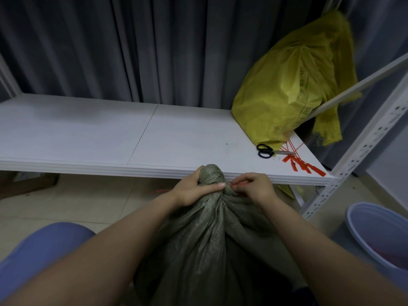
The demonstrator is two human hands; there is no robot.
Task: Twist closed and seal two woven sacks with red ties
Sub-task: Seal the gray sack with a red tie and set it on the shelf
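Grey-green woven sack: left hand grips twisted neck; right hand pinches red tie. Risk: neck untwists if grip loosens.

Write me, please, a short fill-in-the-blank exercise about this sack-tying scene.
1. The left hand grips the twisted neck of the grey-green sack, while the right hand pinches a thin ____ tie there.
2. The scissors on the white shelf have ____ handles.
3. The second sack, leaning at the shelf's right end, is ____.
Missing words: red; black; yellow.
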